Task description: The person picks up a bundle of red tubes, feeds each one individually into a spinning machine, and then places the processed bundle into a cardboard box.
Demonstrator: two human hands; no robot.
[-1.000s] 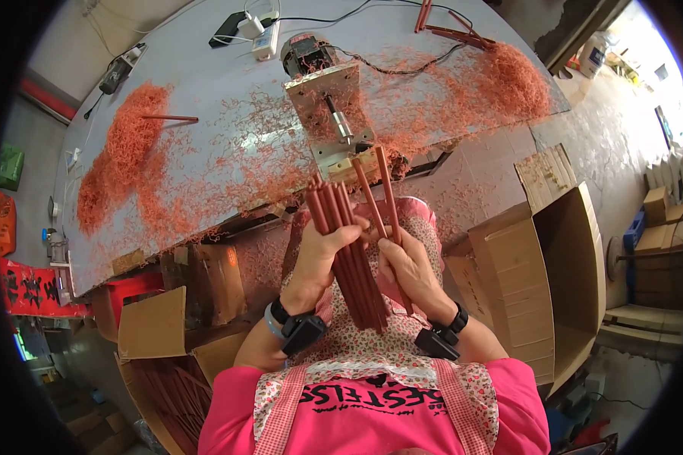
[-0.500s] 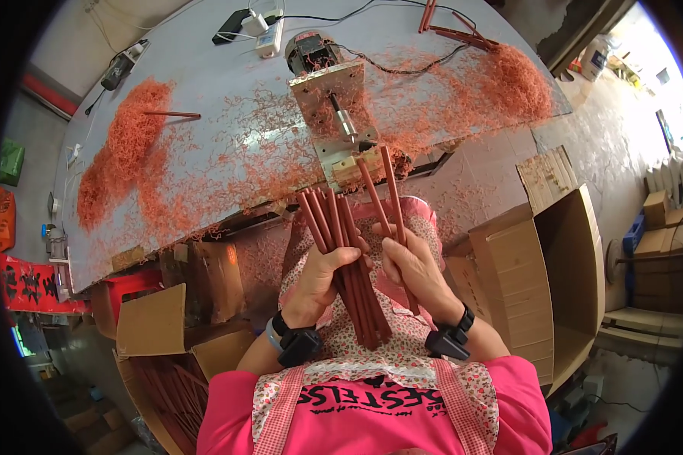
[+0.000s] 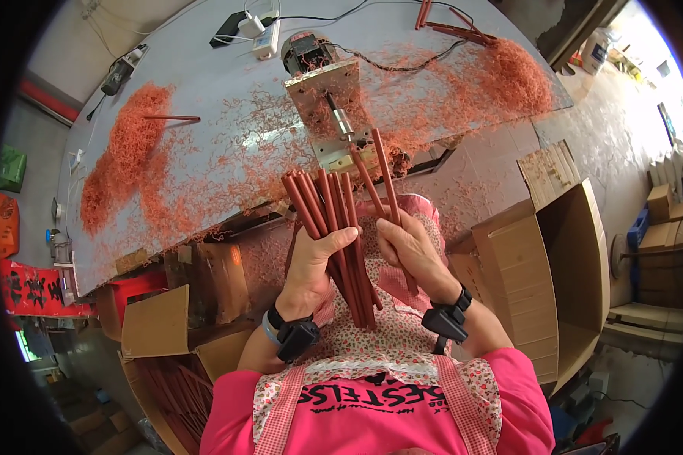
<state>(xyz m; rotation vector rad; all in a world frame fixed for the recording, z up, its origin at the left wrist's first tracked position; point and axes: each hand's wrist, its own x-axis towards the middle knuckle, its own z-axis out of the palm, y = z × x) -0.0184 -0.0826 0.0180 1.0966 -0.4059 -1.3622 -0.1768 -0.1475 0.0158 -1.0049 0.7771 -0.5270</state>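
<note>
My left hand [image 3: 316, 258] is closed round a bundle of reddish-brown rods [image 3: 347, 265], its thumb across the front. The rods fan out at their upper ends above my lap. In my right hand [image 3: 411, 249] two similar rods [image 3: 384, 171] are gripped, tips pointing up and apart from the bundle. Just beyond those tips sits a small motor [image 3: 309, 53] with a metal bracket [image 3: 328, 91] and a spindle chuck [image 3: 344, 123] at the table's front edge. Part of the bracket's lower end is hidden behind the rods.
Piles of curly orange-red shavings [image 3: 133, 144] lie on the grey table [image 3: 228, 68], with a loose rod [image 3: 172, 117] on the left pile. An open cardboard box [image 3: 520, 280] stands at my right. Another box [image 3: 155, 322] at lower left holds many rods. A power strip [image 3: 267, 42] lies at the back.
Both hands have moved slightly up toward the table edge with their rods. The left bundle has spread wider at its top. The two rods in my right hand reach closer to the chuck.
</note>
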